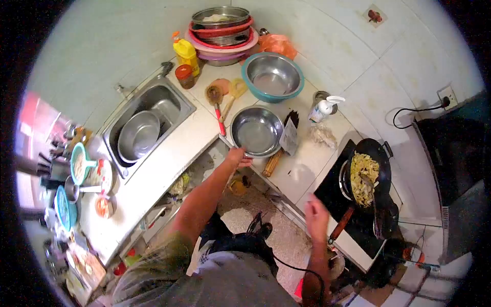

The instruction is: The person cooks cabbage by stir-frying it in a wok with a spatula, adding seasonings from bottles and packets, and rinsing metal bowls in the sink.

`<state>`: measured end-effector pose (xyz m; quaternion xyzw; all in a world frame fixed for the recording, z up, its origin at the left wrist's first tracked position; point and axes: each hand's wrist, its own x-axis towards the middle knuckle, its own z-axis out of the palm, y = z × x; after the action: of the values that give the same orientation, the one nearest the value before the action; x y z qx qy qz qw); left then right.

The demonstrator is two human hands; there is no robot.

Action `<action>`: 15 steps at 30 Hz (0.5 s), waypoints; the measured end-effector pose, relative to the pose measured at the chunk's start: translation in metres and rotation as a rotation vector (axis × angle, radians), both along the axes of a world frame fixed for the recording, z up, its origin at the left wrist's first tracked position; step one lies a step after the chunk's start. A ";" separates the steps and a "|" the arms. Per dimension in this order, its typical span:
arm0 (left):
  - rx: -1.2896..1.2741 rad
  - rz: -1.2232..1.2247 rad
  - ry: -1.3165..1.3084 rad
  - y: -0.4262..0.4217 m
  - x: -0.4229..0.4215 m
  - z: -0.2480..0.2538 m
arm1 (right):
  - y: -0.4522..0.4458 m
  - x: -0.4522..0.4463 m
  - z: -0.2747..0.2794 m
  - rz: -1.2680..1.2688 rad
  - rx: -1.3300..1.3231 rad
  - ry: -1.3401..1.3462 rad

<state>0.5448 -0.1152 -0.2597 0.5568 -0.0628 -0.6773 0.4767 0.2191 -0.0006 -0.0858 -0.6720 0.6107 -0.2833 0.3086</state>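
Note:
My left hand (239,157) is at the lower left rim of an empty metal bowl (257,131) on the counter corner, its fingers pressed together at the rim. To the right, my right hand (316,217) is raised near the counter's front edge, left of the wok's wooden handle (342,223) and not touching it. Its fingers look blurred. A black wok (384,158) on the stove holds chopped pale yellow-green food (364,176), with a spatula (374,197) resting in it. Beside the bowl lie a bundle of sticks (272,163) and a white packet (289,137).
A sink (174,97) at the left holds a metal basin (139,136). Behind the bowl stand a teal-rimmed basin (272,77), stacked basins (222,53), a yellow bottle (186,53) and a red-lidded jar (184,76). A white pump bottle (322,109) stands right of them.

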 end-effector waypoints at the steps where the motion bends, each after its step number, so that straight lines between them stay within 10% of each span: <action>1: 0.056 -0.071 -0.040 -0.013 0.006 -0.009 | -0.004 0.029 -0.001 0.062 -0.024 0.040; 15: -0.332 -0.008 -0.592 0.031 0.065 0.105 | 0.012 0.065 -0.021 0.012 0.147 0.058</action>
<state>0.6103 -0.0842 -0.1543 0.6439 -0.3098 -0.4686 0.5194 0.2842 0.0114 -0.1067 -0.6591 0.6343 -0.2162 0.3412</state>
